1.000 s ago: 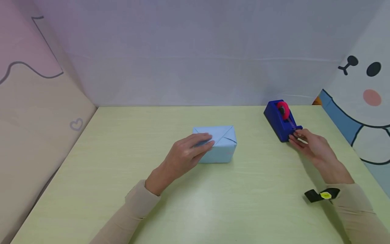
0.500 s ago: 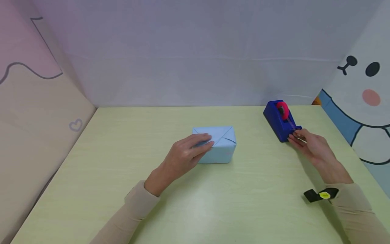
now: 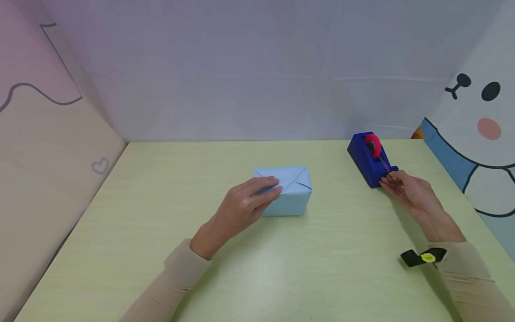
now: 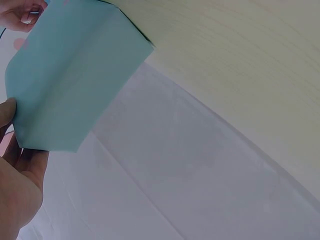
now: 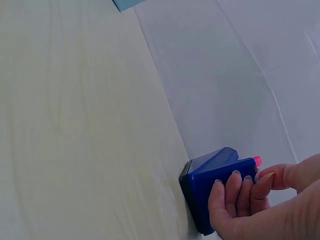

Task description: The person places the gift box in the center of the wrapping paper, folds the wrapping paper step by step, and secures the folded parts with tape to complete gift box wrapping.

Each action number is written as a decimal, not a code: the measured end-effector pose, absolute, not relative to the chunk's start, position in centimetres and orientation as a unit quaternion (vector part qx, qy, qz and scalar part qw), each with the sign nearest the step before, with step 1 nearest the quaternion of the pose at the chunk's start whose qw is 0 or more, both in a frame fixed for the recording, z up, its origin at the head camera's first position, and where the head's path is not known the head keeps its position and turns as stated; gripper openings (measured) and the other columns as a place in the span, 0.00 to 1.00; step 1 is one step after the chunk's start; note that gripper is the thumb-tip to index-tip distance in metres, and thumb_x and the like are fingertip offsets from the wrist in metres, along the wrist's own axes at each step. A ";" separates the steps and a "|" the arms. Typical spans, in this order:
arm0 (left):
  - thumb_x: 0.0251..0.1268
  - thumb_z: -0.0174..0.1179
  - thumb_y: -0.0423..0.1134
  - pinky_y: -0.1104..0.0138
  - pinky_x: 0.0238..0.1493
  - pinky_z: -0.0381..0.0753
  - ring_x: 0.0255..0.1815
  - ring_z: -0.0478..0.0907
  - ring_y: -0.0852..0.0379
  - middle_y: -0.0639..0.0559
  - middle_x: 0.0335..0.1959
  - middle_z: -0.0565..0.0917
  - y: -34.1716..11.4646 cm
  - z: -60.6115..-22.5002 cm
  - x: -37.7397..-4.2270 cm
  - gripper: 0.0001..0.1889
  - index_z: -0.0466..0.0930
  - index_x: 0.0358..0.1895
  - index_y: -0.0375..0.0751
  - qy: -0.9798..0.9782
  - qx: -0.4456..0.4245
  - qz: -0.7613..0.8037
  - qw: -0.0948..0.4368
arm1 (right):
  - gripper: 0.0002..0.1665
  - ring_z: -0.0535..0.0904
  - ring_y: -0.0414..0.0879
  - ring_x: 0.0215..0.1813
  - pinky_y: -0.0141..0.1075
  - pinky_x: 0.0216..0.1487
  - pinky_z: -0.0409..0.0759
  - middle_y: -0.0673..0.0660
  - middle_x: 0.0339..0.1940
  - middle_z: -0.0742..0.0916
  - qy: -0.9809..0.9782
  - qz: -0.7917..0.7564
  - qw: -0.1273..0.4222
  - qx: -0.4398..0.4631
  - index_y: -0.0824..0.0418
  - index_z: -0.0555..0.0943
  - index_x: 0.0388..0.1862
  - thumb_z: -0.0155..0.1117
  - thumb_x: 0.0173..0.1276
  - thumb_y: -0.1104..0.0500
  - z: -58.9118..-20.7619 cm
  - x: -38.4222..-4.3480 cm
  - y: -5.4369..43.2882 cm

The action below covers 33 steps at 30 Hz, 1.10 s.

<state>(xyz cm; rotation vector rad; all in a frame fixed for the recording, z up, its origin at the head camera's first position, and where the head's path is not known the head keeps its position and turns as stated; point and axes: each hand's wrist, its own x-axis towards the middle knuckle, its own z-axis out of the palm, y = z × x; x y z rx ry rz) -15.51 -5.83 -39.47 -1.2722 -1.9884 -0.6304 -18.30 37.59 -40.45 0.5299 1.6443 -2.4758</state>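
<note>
A box wrapped in light blue paper sits mid-table. My left hand rests on it, with two extended fingers across its top; the thumb is hidden in the head view. From the left wrist, the blue paper box shows a broad flat face, with my hand's fingers touching its edge. At the right stands a blue tape dispenser holding a pink-cored tape roll. My right hand is at its cutter end, thumb and forefinger pinching the tape's end. Its other fingers curl against the dispenser's blue side.
The pale wood-look table runs back to a grey-lilac sheet. Printed panels stand at both sides, the right one with a cartoon face. A black strap sticks out at the right cuff.
Hardly anything differs. Both hands stay where they were, on the box and at the dispenser, and the head view shifts very slightly.
</note>
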 end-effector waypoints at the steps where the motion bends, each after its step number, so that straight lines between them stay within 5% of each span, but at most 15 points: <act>1: 0.53 0.76 0.24 0.59 0.54 0.85 0.54 0.86 0.45 0.38 0.51 0.86 -5.8 -39.5 -15.5 0.20 0.89 0.51 0.34 -0.765 -0.489 -0.242 0.342 | 0.09 0.85 0.41 0.42 0.32 0.48 0.86 0.51 0.38 0.84 0.547 -0.817 0.059 0.174 0.62 0.80 0.39 0.55 0.80 0.63 -40.4 -18.3 37.5; 14: 0.53 0.76 0.24 0.59 0.54 0.85 0.54 0.86 0.45 0.38 0.51 0.86 -5.9 -39.6 -15.5 0.19 0.89 0.51 0.33 -0.765 -0.488 -0.244 0.342 | 0.02 0.84 0.40 0.41 0.32 0.47 0.86 0.51 0.37 0.84 0.557 -0.806 0.075 0.188 0.62 0.77 0.44 0.57 0.78 0.65 -40.8 -18.5 37.3; 23: 0.54 0.76 0.24 0.59 0.56 0.84 0.54 0.85 0.45 0.39 0.52 0.86 -5.7 -39.3 -15.5 0.19 0.89 0.51 0.34 -0.763 -0.493 -0.238 0.345 | 0.11 0.84 0.42 0.44 0.33 0.51 0.86 0.52 0.43 0.81 0.555 -0.809 0.103 0.163 0.62 0.74 0.53 0.62 0.77 0.62 -40.9 -18.1 37.7; 26: 0.54 0.76 0.24 0.60 0.55 0.85 0.54 0.86 0.46 0.39 0.51 0.86 -5.7 -39.3 -15.5 0.19 0.89 0.51 0.35 -0.763 -0.491 -0.235 0.347 | 0.23 0.83 0.41 0.45 0.33 0.51 0.85 0.51 0.45 0.80 0.572 -0.797 0.110 0.160 0.61 0.66 0.64 0.64 0.77 0.60 -41.0 -18.0 37.7; 33: 0.54 0.76 0.24 0.59 0.54 0.85 0.53 0.86 0.46 0.39 0.51 0.86 -5.8 -39.5 -15.5 0.19 0.89 0.51 0.34 -0.766 -0.488 -0.236 0.346 | 0.06 0.86 0.42 0.43 0.36 0.48 0.87 0.50 0.40 0.83 0.598 -0.776 0.130 0.153 0.57 0.79 0.46 0.63 0.77 0.56 -40.4 -18.1 37.6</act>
